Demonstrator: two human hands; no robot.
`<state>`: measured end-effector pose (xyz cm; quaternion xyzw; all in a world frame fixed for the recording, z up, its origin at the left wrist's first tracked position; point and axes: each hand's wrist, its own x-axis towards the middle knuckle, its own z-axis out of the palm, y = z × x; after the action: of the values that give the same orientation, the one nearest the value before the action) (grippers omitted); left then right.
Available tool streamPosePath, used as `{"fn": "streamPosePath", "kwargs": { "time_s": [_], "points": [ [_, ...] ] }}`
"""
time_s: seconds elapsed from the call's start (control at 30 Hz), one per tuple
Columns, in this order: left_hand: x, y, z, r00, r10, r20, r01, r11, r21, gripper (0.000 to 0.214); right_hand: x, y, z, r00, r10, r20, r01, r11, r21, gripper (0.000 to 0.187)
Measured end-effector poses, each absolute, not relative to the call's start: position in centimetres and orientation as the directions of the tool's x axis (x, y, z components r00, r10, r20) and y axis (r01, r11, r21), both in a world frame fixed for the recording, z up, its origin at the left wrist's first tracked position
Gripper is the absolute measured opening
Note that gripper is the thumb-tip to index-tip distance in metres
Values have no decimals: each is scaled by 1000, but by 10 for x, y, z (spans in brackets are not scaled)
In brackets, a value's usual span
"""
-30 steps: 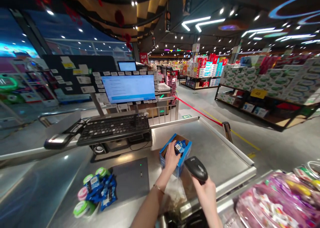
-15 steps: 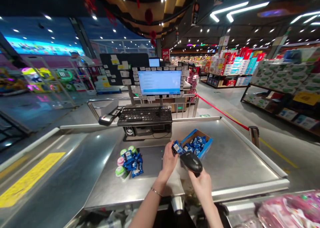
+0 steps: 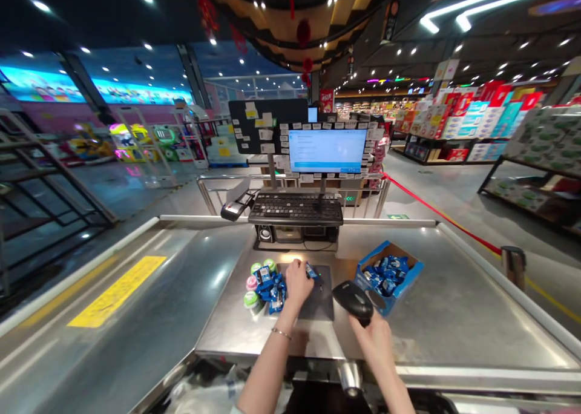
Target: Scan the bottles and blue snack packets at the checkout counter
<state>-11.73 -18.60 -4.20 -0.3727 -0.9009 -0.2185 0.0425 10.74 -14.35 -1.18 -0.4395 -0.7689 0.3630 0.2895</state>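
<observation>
My left hand point(image 3: 299, 282) is closed on a small blue snack packet point(image 3: 311, 271), held over the dark scanner plate point(image 3: 321, 302) in the counter. Just left of that hand lies a pile of similar blue packets point(image 3: 273, 293), beside several small tubs point(image 3: 252, 301) with green and pink lids. My right hand point(image 3: 374, 335) grips a black barcode scanner point(image 3: 353, 300) by its handle, the head pointing up and left. Right of the scanner stands an open blue carton point(image 3: 411, 279) with many blue packets point(image 3: 389, 273) inside.
A keyboard point(image 3: 297, 207) sits on a raised stand behind the plate, below a lit monitor point(image 3: 327, 151). A card terminal point(image 3: 235, 208) stands to its left. A metal cup-shaped holder point(image 3: 350, 377) is at the counter's near edge. A yellow strip point(image 3: 118, 290) marks the left belt.
My left hand has moved left with its packet, away from the carton and scanner and toward the pile. The scanner stays in my right hand. The view has turned left.
</observation>
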Motion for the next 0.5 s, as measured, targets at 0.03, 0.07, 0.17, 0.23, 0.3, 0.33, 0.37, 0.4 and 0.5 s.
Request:
{"fn": "streamPosePath", "kwargs": {
  "time_s": [0.03,0.07,0.17,0.23,0.3,0.33,0.37,0.4,0.5],
  "points": [
    [-129,-189,-44,-725,657,208,686,662,301,45,106,-145,-14,-452,882,132,455,356,-816,44],
    [-140,-191,-46,-725,663,185,687,681,252,43,104,-146,-15,-457,879,135,449,359,-818,44],
    [-164,-198,-53,-717,685,133,697,693,186,38,100,-148,-19,-467,875,130,448,361,-818,45],
    [-171,-201,-57,-710,695,112,702,687,187,35,98,-148,-21,-472,873,124,436,353,-828,45],
    [-171,-203,-59,-705,701,108,707,681,193,36,97,-146,-22,-468,876,120,421,340,-841,44],
    [-169,-202,-58,-701,705,113,711,675,199,40,96,-145,-23,-462,879,120,418,335,-845,43],
    [-165,-200,-56,-693,710,122,718,666,202,45,96,-143,-24,-454,883,119,419,329,-846,42],
    [-159,-197,-53,-676,725,136,734,644,216,51,96,-141,-25,-444,889,117,423,323,-847,42],
    [-135,-179,-36,-537,813,224,817,435,379,54,98,-136,-23,-403,907,120,425,301,-854,42]
  ]
}}
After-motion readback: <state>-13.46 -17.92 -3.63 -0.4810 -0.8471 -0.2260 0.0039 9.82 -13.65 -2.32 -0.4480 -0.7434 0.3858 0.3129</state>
